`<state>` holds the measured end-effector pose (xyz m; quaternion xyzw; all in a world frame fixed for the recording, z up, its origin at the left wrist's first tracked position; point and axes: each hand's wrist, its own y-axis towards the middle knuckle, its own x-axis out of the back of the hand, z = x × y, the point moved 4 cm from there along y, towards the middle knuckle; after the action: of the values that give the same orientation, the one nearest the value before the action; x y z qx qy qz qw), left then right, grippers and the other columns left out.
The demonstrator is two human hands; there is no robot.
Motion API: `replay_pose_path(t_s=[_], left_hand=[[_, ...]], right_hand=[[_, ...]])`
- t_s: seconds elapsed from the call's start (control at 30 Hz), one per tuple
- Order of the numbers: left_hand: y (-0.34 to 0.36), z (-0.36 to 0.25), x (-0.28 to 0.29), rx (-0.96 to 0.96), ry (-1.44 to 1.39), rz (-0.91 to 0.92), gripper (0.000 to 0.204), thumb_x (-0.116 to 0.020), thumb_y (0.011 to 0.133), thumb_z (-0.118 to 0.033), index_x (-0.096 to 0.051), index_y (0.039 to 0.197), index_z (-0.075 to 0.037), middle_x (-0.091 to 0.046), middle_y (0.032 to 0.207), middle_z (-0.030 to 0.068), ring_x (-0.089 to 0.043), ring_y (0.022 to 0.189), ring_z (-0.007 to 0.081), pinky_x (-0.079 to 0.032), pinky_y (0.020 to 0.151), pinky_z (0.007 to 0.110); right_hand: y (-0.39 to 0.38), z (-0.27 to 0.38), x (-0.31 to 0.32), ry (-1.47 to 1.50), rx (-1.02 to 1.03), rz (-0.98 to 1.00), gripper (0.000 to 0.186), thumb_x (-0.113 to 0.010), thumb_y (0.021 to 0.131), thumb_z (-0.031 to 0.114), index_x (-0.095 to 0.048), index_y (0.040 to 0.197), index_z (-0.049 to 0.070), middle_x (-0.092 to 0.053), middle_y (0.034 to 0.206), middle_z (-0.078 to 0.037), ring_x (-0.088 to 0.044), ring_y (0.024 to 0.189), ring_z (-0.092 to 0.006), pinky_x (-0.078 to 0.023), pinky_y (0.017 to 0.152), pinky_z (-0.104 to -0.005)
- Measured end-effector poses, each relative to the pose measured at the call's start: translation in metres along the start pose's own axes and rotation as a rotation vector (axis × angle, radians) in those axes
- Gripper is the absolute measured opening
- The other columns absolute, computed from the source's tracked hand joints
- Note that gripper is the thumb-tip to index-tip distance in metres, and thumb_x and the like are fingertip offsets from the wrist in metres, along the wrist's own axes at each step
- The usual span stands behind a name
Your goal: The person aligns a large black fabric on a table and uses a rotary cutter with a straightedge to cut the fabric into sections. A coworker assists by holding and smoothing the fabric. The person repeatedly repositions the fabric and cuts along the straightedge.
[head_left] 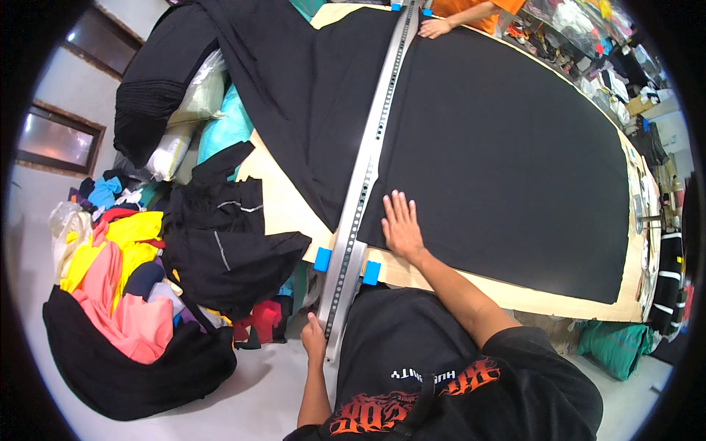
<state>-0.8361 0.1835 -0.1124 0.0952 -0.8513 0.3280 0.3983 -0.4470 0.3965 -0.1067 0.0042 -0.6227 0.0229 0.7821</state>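
A long silver metal rail (pixel 373 158) with a row of dark holes lies across the black fabric (pixel 507 154), running from the near table edge to the far one. My left hand (pixel 314 338) is closed around the side of the rail's near end, which juts past the table; part of its fingers is hidden. Just right of the rail, my right hand (pixel 401 226) lies flat on the fabric with fingers spread. Blue blocks (pixel 322 259) flank the rail at the near edge. At the far end, another person's hand (pixel 435 28) rests on the fabric by the rail.
The pale wooden tabletop (pixel 283 195) shows around the fabric. A heap of colourful cloth (pixel 121 279) and black garments (pixel 220 250) fills the left side. Stuffed sacks (pixel 198 95) stand at the far left, a green sack (pixel 614 347) at the right. Cluttered goods line the far right.
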Motion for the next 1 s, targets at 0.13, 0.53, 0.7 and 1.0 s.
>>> replay_pose_path(t_s=[0.13,0.53,0.7,1.0], left_hand=[[-0.02,-0.019,0.027,-0.041,0.032,-0.077,0.087,-0.038,0.119,-0.061,-0.07,0.08,0.01,-0.069,0.076,0.0312,-0.067,0.076,0.0507,-0.047,0.077,0.06],[0.098,-0.218,-0.019,-0.524,-0.067,-0.23,0.045,-0.066,0.112,-0.034,-0.067,0.142,0.0,-0.075,0.13,0.0199,-0.068,0.125,0.039,-0.052,0.108,0.05],[0.193,-0.298,-0.077,-0.221,0.046,-0.36,0.067,-0.073,0.102,-0.053,-0.067,0.145,-0.002,-0.072,0.142,0.0191,-0.065,0.13,0.0428,-0.051,0.114,0.055],[0.214,-0.441,-0.053,-0.145,-1.466,0.165,0.07,-0.055,0.108,-0.046,-0.057,0.157,0.004,-0.065,0.157,0.0192,-0.068,0.135,0.0371,-0.054,0.118,0.054]], right_hand=[[-0.025,0.026,-0.007,-0.028,0.24,0.183,0.07,-0.044,0.117,0.04,-0.036,0.174,-0.001,-0.019,0.186,-0.026,-0.009,0.175,-0.0404,-0.006,0.141,-0.0625],[-0.138,-0.079,0.082,0.565,-0.084,-0.286,0.04,-0.053,0.115,0.014,-0.063,0.153,0.004,-0.066,0.153,-0.019,-0.058,0.149,-0.0372,-0.039,0.131,-0.0512],[-0.273,-0.197,0.107,0.686,-0.728,-0.672,0.046,-0.043,0.122,0.025,-0.061,0.157,0.001,-0.063,0.157,-0.019,-0.059,0.146,-0.0336,-0.045,0.125,-0.0463],[-0.571,-0.332,0.052,0.614,-1.421,-1.183,0.042,-0.04,0.122,0.017,-0.058,0.158,0.004,-0.071,0.133,-0.019,-0.07,0.112,-0.0277,-0.056,0.101,-0.0424]])
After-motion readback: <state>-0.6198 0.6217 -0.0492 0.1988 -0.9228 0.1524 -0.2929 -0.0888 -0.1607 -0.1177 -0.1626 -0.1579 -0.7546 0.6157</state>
